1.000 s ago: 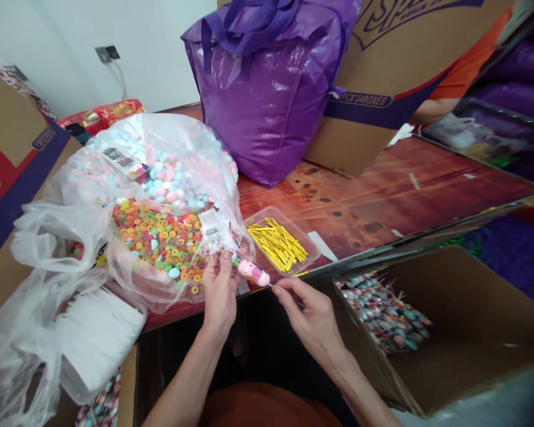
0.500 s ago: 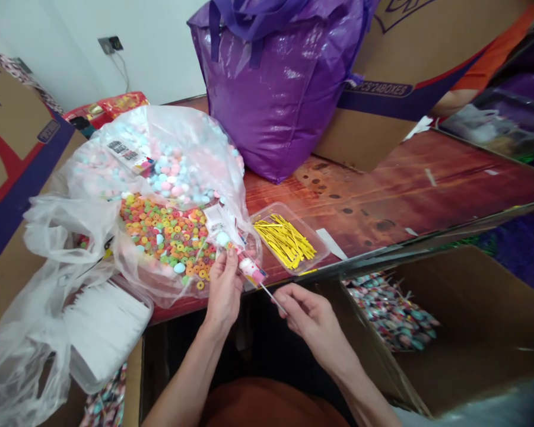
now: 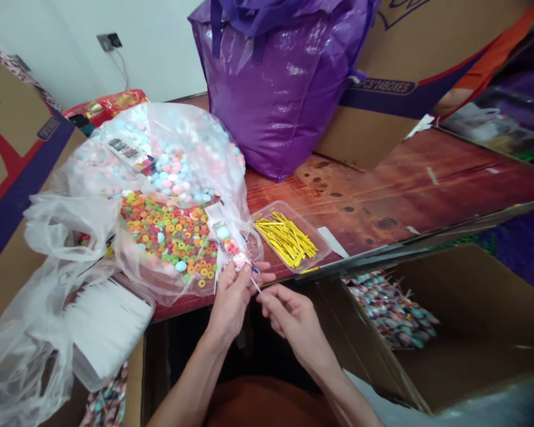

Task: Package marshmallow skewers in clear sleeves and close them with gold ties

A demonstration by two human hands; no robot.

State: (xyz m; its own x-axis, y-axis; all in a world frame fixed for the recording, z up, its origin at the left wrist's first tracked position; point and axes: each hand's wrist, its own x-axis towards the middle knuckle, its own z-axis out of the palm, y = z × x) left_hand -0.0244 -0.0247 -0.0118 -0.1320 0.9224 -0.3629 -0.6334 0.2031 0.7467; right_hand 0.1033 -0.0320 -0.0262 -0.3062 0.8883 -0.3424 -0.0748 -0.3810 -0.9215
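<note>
My left hand [image 3: 235, 290] pinches the lower end of a candy skewer [image 3: 232, 246], with pink, white and pale blue sweets in a clear wrapper. Its thumb is pressed on the wrapper while some fingers stretch out behind. My right hand [image 3: 285, 311] grips the thin white stick [image 3: 256, 286] that sticks out below the candy. Just behind the skewer lies a plastic bag [image 3: 191, 136] of ring-shaped candies [image 3: 169, 231] and pastel marshmallows [image 3: 173, 172]. To the right, a clear tray [image 3: 324, 258] holds yellow twist ties [image 3: 287, 237].
A purple bag [image 3: 276, 101] and a large carton [image 3: 365, 133] stand at the back of the table. White sticks [image 3: 107, 320] fill a box at left. An open carton [image 3: 471, 308] at lower right holds wrapped skewers [image 3: 391, 308]. A person's orange sleeve shows at far right.
My left hand has slid down from the candy to its lower end, fingers now spreading behind it. My right hand has moved left, closer to it, still holding the stick.
</note>
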